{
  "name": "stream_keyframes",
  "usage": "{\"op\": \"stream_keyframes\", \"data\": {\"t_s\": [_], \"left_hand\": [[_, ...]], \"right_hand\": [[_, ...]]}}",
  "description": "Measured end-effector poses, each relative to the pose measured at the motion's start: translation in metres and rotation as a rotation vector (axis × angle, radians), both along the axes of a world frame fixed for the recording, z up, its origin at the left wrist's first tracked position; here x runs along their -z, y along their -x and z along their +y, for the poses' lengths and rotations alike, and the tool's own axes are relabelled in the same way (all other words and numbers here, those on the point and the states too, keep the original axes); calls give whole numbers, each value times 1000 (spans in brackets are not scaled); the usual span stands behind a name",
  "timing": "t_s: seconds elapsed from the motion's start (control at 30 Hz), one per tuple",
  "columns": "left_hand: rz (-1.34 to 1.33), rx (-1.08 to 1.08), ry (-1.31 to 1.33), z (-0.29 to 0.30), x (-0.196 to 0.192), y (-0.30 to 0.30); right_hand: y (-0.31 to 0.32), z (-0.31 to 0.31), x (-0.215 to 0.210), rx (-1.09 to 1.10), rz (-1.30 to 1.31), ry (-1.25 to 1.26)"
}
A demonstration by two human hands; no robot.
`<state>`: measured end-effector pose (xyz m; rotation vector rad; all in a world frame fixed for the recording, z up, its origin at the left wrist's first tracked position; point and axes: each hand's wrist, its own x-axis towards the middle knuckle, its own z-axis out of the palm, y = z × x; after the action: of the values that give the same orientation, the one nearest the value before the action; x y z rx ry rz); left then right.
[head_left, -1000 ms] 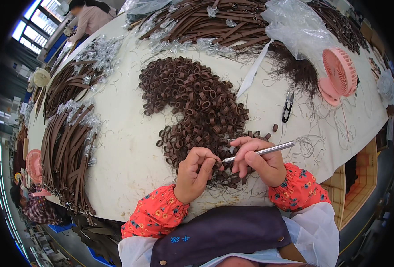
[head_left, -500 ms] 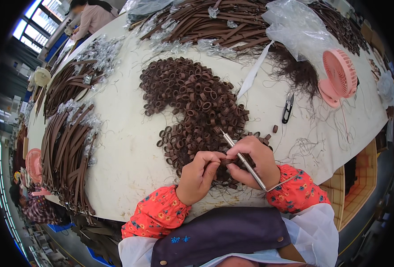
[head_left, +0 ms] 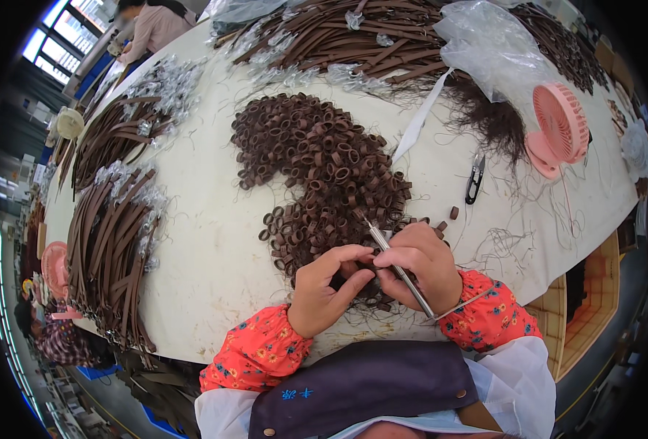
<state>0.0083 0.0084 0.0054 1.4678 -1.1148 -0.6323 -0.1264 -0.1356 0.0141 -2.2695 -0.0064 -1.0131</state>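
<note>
A big heap of small brown loops covers the middle of the white table. At its near edge my left hand pinches one brown loop between thumb and fingers. My right hand grips a thin metal tool, slanted with its tip pointing up-left into the heap beside my left fingers. Both hands touch over the loops; the held loop is mostly hidden by my fingers.
Bundles of brown straps lie at the left and along the far edge. Small black snips and a pink fan sit to the right, near a clear plastic bag. Another person works at the far left.
The metal tool swung from lying level and pointing right to slanting up-left into the heap. My hands have closed together over one loop.
</note>
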Motion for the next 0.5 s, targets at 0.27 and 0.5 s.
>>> {"op": "stream_keyframes", "data": {"t_s": [0.27, 0.5], "left_hand": [[47, 116, 47, 0, 10, -14], [496, 148, -35, 3, 13, -2]], "right_hand": [[1, 3, -3, -48, 59, -197], [0, 2, -3, -75, 54, -69]]}}
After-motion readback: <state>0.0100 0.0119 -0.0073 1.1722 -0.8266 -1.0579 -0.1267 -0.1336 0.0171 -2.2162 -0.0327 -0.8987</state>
